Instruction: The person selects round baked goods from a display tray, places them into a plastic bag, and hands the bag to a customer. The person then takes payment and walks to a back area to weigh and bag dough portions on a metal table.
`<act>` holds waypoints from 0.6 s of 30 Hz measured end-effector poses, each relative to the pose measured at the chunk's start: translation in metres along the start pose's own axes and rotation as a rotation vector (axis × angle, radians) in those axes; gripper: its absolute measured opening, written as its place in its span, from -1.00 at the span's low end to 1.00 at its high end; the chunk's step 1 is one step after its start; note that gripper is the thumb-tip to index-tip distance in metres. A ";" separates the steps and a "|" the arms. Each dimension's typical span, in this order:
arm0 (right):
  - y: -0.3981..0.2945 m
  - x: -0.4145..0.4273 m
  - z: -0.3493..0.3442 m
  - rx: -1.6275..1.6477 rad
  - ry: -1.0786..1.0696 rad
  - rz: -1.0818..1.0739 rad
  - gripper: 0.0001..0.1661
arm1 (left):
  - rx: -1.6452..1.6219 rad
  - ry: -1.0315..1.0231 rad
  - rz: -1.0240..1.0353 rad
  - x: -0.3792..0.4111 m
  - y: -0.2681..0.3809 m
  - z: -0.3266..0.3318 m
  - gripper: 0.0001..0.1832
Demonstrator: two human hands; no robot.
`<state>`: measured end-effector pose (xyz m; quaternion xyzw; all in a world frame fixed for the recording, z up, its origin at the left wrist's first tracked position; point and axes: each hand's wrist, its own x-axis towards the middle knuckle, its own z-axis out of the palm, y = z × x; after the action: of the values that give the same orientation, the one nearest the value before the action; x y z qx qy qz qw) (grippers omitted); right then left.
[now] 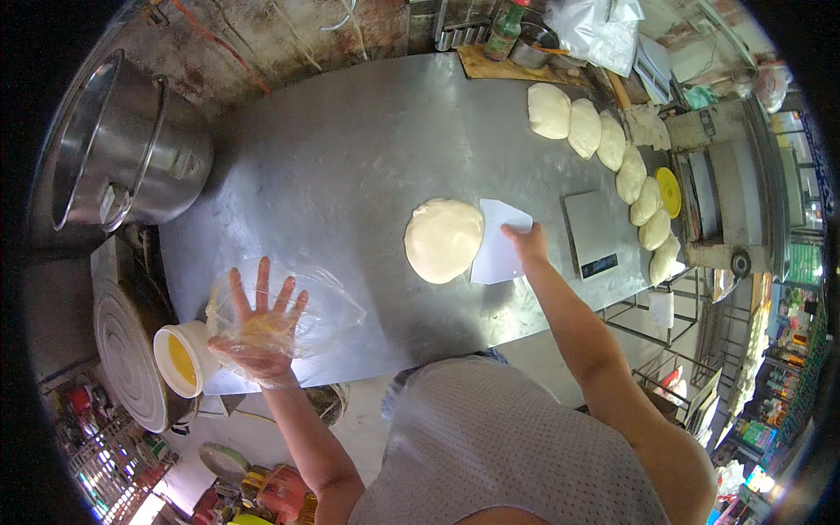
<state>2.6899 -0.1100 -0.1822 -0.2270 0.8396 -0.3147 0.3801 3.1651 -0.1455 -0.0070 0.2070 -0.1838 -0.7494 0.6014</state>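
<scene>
My left hand (262, 328), fingers spread, lies against a clear plastic bag (328, 312) on the steel tabletop, beside a white tub (209, 351) of yellow liquid. Whether the bag covers the hand or lies beneath it, I cannot tell. My right hand (527, 241) grips a white plastic dough scraper (502, 252) by its right edge. The scraper's left edge is at the side of a round lump of dough (444, 241). To the right of that hand is a flat scale (596, 226) with a small display. Several dough pieces (611, 141) lie in a curved row beyond it.
A large steel pot (147, 144) stands at the far left, with a round lid (128, 354) below it. At the back, a wooden board (525, 72) holds a green bottle (504, 36) and a small metal pot (533, 49). A yellow disc (668, 191) sits beyond the dough row.
</scene>
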 end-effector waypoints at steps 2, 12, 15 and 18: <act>0.007 0.003 -0.004 0.355 -0.215 0.139 -0.51 | 0.013 0.027 -0.002 -0.002 -0.004 -0.005 0.36; -0.093 0.073 0.025 -0.413 -0.368 -0.405 -0.51 | 0.183 0.100 -0.014 0.016 -0.011 0.000 0.37; -0.115 0.036 0.082 -0.735 -0.634 -0.463 -0.43 | 0.169 0.115 -0.032 0.013 -0.015 -0.003 0.37; -0.112 0.004 0.112 -0.889 -0.759 -0.692 -0.37 | 0.152 0.134 -0.039 0.018 -0.022 -0.003 0.36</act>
<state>2.7908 -0.2301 -0.1631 -0.7119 0.5766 0.0583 0.3966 3.1455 -0.1589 -0.0229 0.3052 -0.1954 -0.7295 0.5800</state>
